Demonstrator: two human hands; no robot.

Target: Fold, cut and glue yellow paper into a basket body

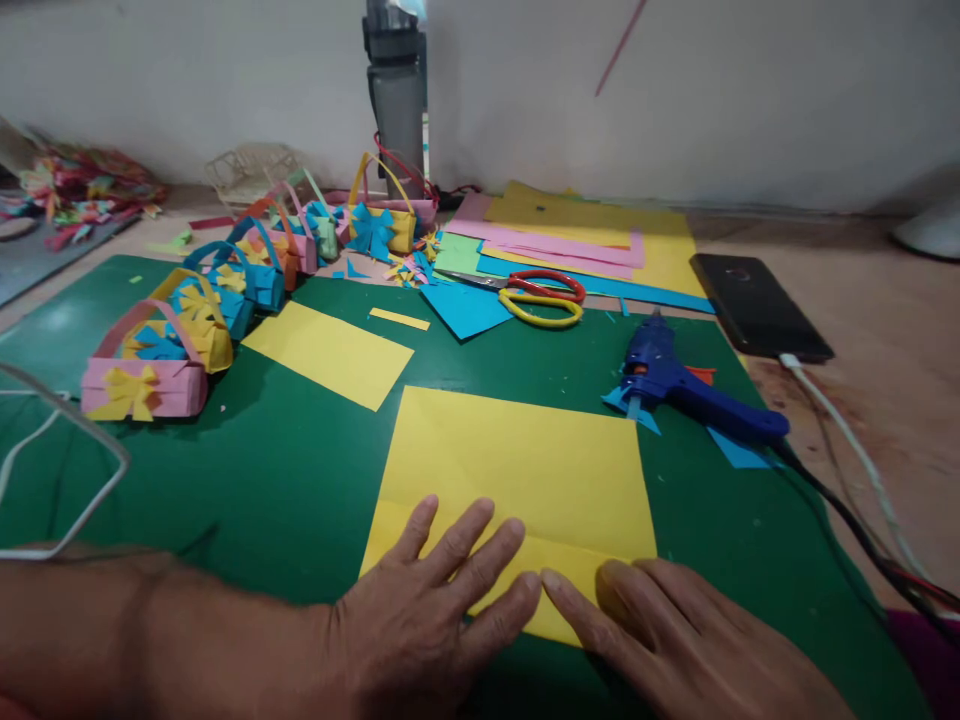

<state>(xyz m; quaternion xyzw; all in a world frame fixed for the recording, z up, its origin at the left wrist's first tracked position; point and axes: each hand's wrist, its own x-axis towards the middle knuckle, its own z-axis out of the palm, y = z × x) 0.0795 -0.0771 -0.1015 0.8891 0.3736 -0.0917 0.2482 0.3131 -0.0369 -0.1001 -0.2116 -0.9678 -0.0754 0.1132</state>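
A sheet of yellow paper [517,455] lies in front of me, with a faint crease across its lower part. My left hand [442,600] rests flat on its near left portion, fingers spread, holding nothing. On the near right portion lies my right hand [675,640], one finger stretched toward my left little finger and the others bent. Its underside is hidden, and the paper's near right corner is covered. Beyond the sheet is a smaller yellow paper piece [330,352] beside a thin yellow strip [400,319].
Several small paper baskets [146,388] line the left. Scissors [536,293] lie near stacked coloured paper [585,240]. A blue glue gun [675,380] and a phone [757,305] with a cable are at right. A grey bottle [397,120] stands behind the green mat [262,480].
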